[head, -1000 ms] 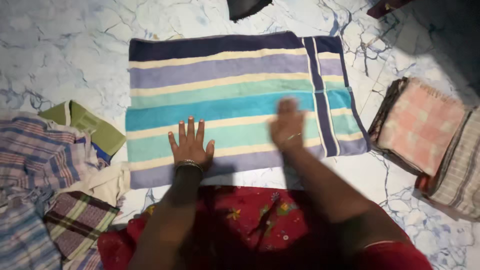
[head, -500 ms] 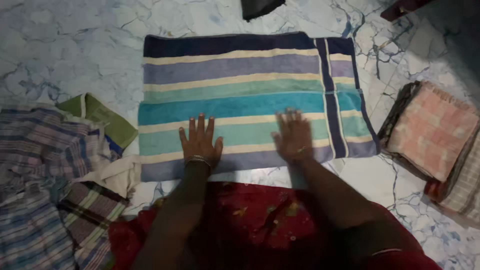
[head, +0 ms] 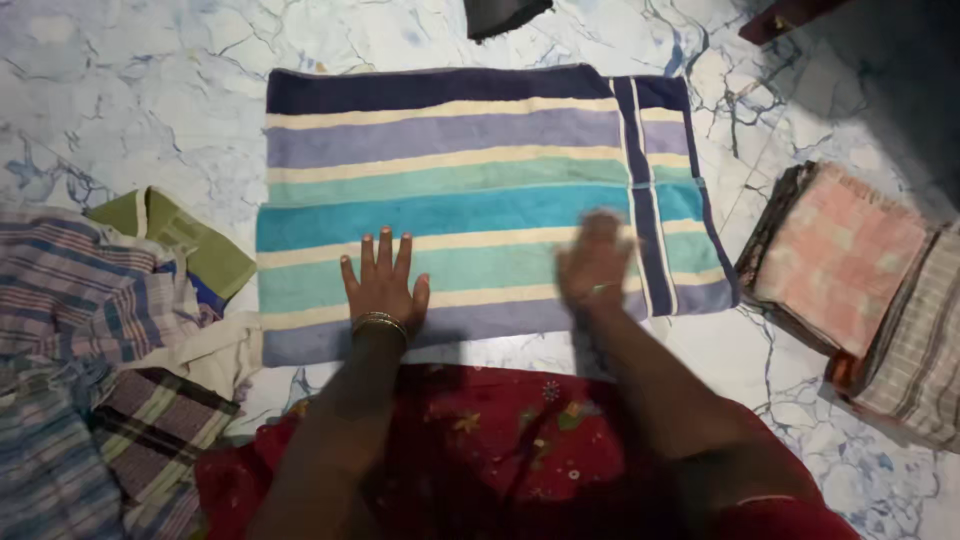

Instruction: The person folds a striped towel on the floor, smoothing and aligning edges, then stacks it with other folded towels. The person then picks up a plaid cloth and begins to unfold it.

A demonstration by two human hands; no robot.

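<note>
Nearest the camera lies a red garment (head: 500,440) with small flower prints, spread over the person's lap, and both forearms reach out over it. The left hand (head: 383,283) rests flat on the striped towel (head: 450,190), palm down, fingers straight and slightly spread, with bangles (head: 378,323) at the wrist. The right hand (head: 595,265) also lies on the towel, near its right end beside the crosswise dark bands; it is blurred, so the fingers look open and flat (how far they are spread I cannot tell). Neither hand pinches or grips any cloth.

The towel lies flat on the marble floor (head: 130,90), folded into a wide rectangle, its stripes running left to right in navy, cream, lilac, teal and bright blue. Both hands sit on its near half, well apart from each other.

To the left, touching the towel's near corner, is a loose heap of checked and striped cloths (head: 90,340), with a green cloth (head: 180,245) on its far side. To the right, apart from the towel, stands a stack of folded cloths (head: 850,270) with a pink checked one on top. Beyond the towel's far edge a dark object (head: 500,15) is cut off by the frame.
</note>
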